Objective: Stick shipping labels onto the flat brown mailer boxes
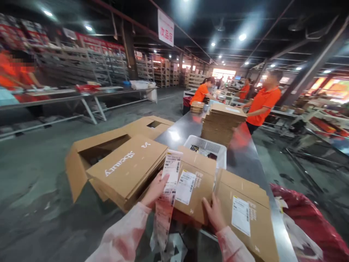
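My left hand holds a long strip of printed labels that hangs down in front of me. My right hand grips the near edge of a sealed cardboard box with a white shipping label on top. That box rests on a long metal table. A second labelled box lies right of it, touching it. A stack of flat cartons printed "sbeauty" sits just left of my left hand.
A white plastic basket stands behind the boxes, with a tall stack of flat cartons further back. Open cartons lie left of the table. A red bag is at my right. People in orange shirts work at the far end.
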The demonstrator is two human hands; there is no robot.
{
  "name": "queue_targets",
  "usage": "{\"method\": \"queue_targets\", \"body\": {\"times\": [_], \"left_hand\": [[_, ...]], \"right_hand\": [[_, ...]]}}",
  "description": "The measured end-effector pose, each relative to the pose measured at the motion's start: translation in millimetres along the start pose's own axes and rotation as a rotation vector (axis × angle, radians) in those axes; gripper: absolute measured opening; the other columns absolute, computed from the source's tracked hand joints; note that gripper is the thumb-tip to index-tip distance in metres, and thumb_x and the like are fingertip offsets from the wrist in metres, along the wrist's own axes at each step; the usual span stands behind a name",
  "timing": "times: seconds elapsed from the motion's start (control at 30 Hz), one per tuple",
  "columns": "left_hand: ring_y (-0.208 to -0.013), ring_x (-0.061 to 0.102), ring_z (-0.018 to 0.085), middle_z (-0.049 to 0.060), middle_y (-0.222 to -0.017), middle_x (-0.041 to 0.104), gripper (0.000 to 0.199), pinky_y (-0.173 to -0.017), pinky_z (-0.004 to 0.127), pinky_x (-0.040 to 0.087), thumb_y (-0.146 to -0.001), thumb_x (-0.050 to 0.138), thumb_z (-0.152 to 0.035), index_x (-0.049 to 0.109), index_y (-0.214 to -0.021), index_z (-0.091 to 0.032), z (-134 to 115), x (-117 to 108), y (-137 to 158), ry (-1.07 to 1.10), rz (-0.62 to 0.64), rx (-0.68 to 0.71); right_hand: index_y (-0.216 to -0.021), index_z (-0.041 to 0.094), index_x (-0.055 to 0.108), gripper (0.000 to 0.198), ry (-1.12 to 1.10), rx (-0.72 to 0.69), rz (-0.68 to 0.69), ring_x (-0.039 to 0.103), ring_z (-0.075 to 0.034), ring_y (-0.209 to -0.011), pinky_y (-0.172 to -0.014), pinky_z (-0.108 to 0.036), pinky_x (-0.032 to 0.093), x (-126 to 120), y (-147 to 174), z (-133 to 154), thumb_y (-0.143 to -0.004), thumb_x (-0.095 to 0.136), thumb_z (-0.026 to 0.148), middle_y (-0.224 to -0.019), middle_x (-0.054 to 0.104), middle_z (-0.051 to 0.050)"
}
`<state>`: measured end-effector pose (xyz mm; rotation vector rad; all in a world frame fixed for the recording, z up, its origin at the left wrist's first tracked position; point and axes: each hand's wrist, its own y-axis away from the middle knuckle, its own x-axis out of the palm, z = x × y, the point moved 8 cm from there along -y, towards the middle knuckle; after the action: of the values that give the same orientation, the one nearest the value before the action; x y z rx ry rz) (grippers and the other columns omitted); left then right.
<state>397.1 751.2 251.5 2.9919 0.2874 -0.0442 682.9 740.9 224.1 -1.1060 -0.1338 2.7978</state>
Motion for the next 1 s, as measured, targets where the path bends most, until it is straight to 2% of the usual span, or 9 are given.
{"method": "queue_targets", "body": {"times": [0.1, 0.2, 0.3, 0.33, 0.4, 0.47, 0.6, 0.77, 1.0], "left_hand": [[-0.099, 0.065, 0.029, 0.016, -0.104, 0.071, 0.06, -0.09, 0.041, 0.05, -0.078, 0.057, -0.058, 0.062, -0.111, -0.009, -22.1, 23.2, 31.4, 0.295, 0.187, -0.09], [-0.096, 0.067, 0.028, 0.014, -0.101, 0.072, 0.057, -0.089, 0.039, 0.051, -0.072, 0.068, -0.054, 0.063, -0.109, -0.01, -35.4, 35.9, 60.9, 0.442, 0.265, -0.144], [-0.094, 0.066, 0.028, 0.013, -0.101, 0.072, 0.057, -0.085, 0.037, 0.052, -0.067, 0.073, -0.052, 0.064, -0.105, -0.011, -34.3, 48.1, 80.8, 0.369, 0.312, -0.103], [-0.094, 0.066, 0.028, 0.013, -0.101, 0.072, 0.058, -0.084, 0.036, 0.052, -0.066, 0.074, -0.052, 0.064, -0.105, -0.011, -30.5, 54.4, 86.3, 0.342, 0.326, -0.087], [-0.093, 0.066, 0.027, 0.013, -0.102, 0.072, 0.057, -0.082, 0.034, 0.052, -0.065, 0.074, -0.053, 0.065, -0.104, -0.012, -18.8, 71.0, 96.8, 0.301, 0.365, -0.075], [-0.092, 0.066, 0.027, 0.013, -0.101, 0.072, 0.053, -0.081, 0.034, 0.051, -0.068, 0.072, -0.053, 0.066, -0.1, -0.012, -6.6, 87.5, 105.3, 0.244, 0.411, -0.065], [-0.087, 0.065, 0.024, 0.01, -0.093, 0.073, 0.046, -0.079, 0.031, 0.049, -0.064, 0.077, -0.046, 0.067, -0.095, -0.013, 7.6, 83.4, 102.3, 0.255, 0.305, -0.03], [-0.063, 0.057, 0.016, 0.006, -0.068, 0.068, 0.044, -0.063, 0.026, 0.044, -0.059, 0.077, -0.051, 0.07, -0.072, -0.01, 29.1, 54.2, 94.6, 0.287, 0.139, -0.091], [-0.046, 0.036, 0.009, -0.002, -0.043, 0.045, 0.062, -0.048, 0.024, 0.029, -0.048, 0.071, -0.072, 0.054, -0.044, -0.013, 58.8, 34.7, 93.3, 0.287, -0.145, -0.128]], "right_hand": [[-0.132, 0.013, 0.044, 0.078, -0.337, 0.16, -0.176, 0.057, -0.03, -0.111, -0.095, -0.043, 0.047, -79.4, 9.5, -51.1, -0.072, 0.048, 0.062, -0.113, 0.064, -0.013], [-0.13, 0.013, 0.048, 0.086, -0.143, 0.298, -0.3, 0.057, -0.035, -0.108, -0.096, -0.049, 0.043, -171.1, 22.5, -100.4, -0.06, 0.056, 0.063, -0.109, 0.065, -0.014], [-0.117, 0.01, 0.059, 0.086, 0.099, 0.394, -0.336, 0.053, -0.044, -0.109, -0.095, -0.06, 0.038, -207.6, 33.2, -107.2, -0.046, 0.064, 0.059, -0.113, 0.06, -0.024], [-0.113, 0.01, 0.061, 0.085, 0.089, 0.388, -0.305, 0.054, -0.044, -0.106, -0.093, -0.061, 0.039, -197.8, 35.2, -95.4, -0.044, 0.067, 0.058, -0.114, 0.059, -0.025], [-0.112, 0.012, 0.061, 0.08, -0.121, 0.285, -0.14, 0.058, -0.039, -0.099, -0.088, -0.057, 0.045, -145.9, 38.1, -52.0, -0.048, 0.068, 0.06, -0.114, 0.061, -0.023], [-0.118, 0.018, 0.057, 0.075, -0.51, 0.118, 0.271, 0.062, -0.031, -0.096, -0.086, -0.048, 0.05, -61.8, 50.6, 11.3, -0.057, 0.071, 0.058, -0.114, 0.064, -0.016], [-0.094, 0.017, 0.066, 0.048, -0.719, 0.047, 0.35, 0.066, -0.028, -0.09, -0.086, -0.044, 0.051, 20.8, 79.2, 70.0, -0.074, 0.062, 0.06, -0.096, 0.071, -0.012], [-0.105, 0.018, 0.067, 0.054, -0.678, 0.035, 0.485, 0.067, -0.027, -0.091, -0.084, -0.041, 0.053, 40.6, 62.9, 75.0, -0.065, 0.074, 0.053, -0.1, 0.072, -0.011], [-0.079, 0.017, 0.074, 0.043, -0.454, -0.021, 0.647, 0.066, -0.025, -0.071, -0.067, -0.037, 0.053, 53.5, 34.3, 97.4, -0.063, 0.073, 0.057, -0.075, 0.073, -0.009]]}}
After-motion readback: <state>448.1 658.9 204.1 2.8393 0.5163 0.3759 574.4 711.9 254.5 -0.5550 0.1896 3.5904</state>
